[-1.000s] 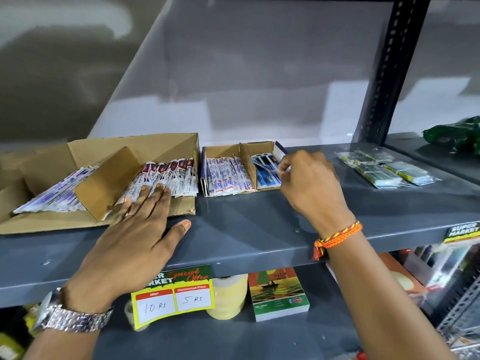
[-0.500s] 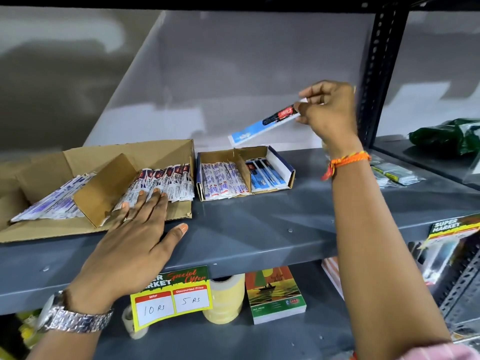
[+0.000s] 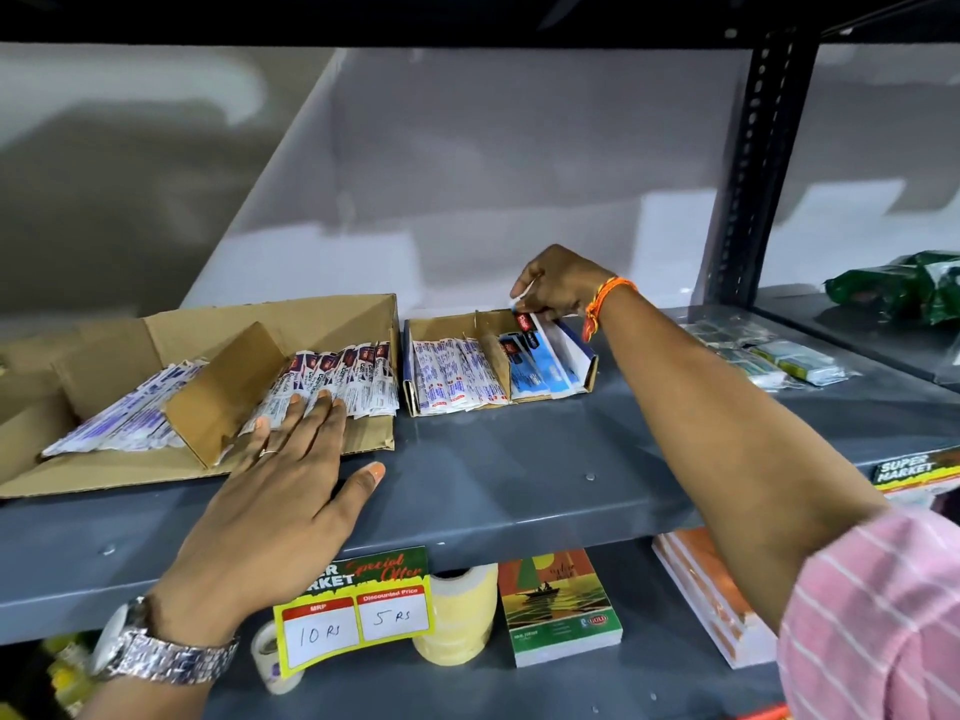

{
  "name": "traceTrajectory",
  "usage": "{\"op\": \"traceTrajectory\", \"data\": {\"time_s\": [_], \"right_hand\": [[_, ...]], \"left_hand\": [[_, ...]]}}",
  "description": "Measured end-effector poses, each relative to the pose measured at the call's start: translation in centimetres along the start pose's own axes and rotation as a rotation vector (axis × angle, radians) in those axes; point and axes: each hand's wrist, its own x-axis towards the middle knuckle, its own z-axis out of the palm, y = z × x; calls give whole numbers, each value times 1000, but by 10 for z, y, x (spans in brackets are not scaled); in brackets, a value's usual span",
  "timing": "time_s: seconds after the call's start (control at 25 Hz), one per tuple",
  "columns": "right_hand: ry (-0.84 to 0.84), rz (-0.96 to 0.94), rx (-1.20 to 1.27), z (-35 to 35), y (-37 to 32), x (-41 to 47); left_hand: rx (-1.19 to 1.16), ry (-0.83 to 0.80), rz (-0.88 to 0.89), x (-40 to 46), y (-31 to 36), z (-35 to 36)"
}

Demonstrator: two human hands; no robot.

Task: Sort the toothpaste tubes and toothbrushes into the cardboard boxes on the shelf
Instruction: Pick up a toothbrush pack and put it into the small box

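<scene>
Two divided cardboard boxes stand on the grey shelf. The large box holds white-and-purple packs on both sides of its divider. The small box holds white packs on the left and blue toothbrush packs on the right. My right hand reaches over the small box's back right corner, its fingers pinched on the red top end of a blue toothbrush pack that lies down into the right compartment. My left hand lies flat, fingers spread, on the large box's front edge and the packs there.
Loose green-and-clear packets lie on the shelf at the right, past a black upright post. A green bag sits on the neighbouring shelf. Below hang a price tag, with tape rolls and notebooks beneath.
My right hand has come down from above the shelf with the blue toothbrush pack and lowered it into the small box's right compartment. My left hand has stayed flat on the large box.
</scene>
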Motion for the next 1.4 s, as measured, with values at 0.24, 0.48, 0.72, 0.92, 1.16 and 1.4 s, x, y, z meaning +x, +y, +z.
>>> {"op": "traceTrajectory", "data": {"time_s": [0.24,0.48,0.72,0.92,1.16,1.4], "right_hand": [[-35,-7,4,15,0,10],[37,-161,-288,28,-3,10],[146,-310,-478,16,-22,-25],[-116,-318,-651,14,-28,-97],[-109,-293,-786,41,-22,-137],[-41,-316,-758,40,-18,-140]], "left_hand": [[-3,38,2,-1,1,0],[3,49,9,-1,1,1],[0,61,17,-2,0,1],[3,64,28,-2,0,2],[2,15,24,-2,0,1],[4,-9,22,-3,2,-2]]}}
